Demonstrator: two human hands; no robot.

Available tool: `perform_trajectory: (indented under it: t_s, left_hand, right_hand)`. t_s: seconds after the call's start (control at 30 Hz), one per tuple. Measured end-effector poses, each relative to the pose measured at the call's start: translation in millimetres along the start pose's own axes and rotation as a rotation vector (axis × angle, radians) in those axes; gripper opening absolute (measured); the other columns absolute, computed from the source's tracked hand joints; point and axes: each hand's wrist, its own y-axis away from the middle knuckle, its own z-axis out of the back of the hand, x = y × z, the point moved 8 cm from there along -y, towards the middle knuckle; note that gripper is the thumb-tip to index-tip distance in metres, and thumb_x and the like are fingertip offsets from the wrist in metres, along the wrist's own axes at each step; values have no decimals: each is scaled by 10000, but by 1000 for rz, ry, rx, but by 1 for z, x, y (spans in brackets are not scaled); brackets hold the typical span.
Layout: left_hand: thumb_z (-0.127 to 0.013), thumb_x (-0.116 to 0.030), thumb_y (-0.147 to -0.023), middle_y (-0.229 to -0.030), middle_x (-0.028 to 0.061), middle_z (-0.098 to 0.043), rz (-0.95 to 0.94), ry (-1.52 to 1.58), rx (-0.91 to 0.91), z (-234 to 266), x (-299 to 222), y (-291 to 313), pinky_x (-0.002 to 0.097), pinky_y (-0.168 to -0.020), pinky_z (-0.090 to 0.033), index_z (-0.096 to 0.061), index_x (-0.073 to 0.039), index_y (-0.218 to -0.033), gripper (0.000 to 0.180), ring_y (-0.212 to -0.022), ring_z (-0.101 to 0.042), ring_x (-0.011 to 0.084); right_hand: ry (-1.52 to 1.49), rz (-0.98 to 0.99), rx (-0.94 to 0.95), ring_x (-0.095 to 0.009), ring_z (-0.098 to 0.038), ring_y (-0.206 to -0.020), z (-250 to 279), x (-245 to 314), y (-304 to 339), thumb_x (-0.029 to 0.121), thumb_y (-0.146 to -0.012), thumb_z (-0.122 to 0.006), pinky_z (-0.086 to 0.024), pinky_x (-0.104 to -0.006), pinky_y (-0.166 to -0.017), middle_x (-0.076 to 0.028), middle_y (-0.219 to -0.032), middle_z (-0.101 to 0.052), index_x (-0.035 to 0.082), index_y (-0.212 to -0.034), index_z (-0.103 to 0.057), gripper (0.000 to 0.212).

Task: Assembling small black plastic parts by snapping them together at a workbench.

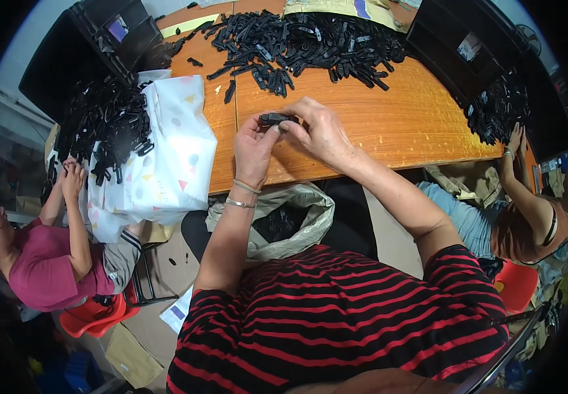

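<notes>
Over the near edge of the wooden table, a small black plastic part [276,119] is held between both my hands. My left hand [255,148] pinches its left end with thumb and fingers; a band and a bracelet circle that wrist. On the part's right end, my right hand [320,131] closes with thumb and fingers, hiding some of it. The exact kind of part cannot be made out. Beyond my hands lies a wide pile of similar black parts [310,49]. Below them, an open woven sack [320,226] rests at my lap with dark contents inside.
The wooden table [415,125] spans the front. Co-workers sit left [54,269] and right [527,223], hands at heaps of black parts [103,121]. A patterned white sheet [179,144] drapes over the table's left side. Large black boxes [454,46] stand at both far corners.
</notes>
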Motion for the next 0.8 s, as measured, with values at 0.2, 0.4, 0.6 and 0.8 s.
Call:
perform_trajectory:
  t_s: [0.2,0.4,0.6,0.8]
  left_hand:
    - [-613,-19,-879,-1034,62,-616,-22,-19,30,-4,-8,7,248,-816,-529,-554,25,-1138,269,-907,-611,121]
    - [-624,-16,-870,-1046,78,-609,-94,-91,31,-14,-29,16,244,-824,-506,-527,48,-1164,316,-941,-604,129]
    - [-621,-12,-862,-1026,86,-609,-246,-324,-9,-25,-53,24,259,-827,-500,-548,36,-1138,290,-931,-610,137]
    - [-613,-13,-856,-988,77,-611,-367,-588,24,-29,-66,29,272,-802,-497,-570,17,-1088,237,-892,-615,149]
  right_hand:
    - [-13,-33,42,-225,-616,-665,0,-2,4,103,-793,-710,-501,-318,-594,-132,-847,-622,18,-993,-671,220]
    - [-76,-113,49,-219,-621,-690,0,-3,4,93,-761,-730,-504,-323,-617,-107,-858,-635,42,-991,-675,242]
    - [-248,-242,92,-100,-585,-612,-1,0,1,34,-776,-713,-483,-253,-549,-60,-781,-618,-18,-1063,-602,312]
    - [-427,-346,129,-105,-601,-586,-17,-14,8,55,-753,-735,-482,-262,-544,-65,-729,-634,-26,-963,-590,267]
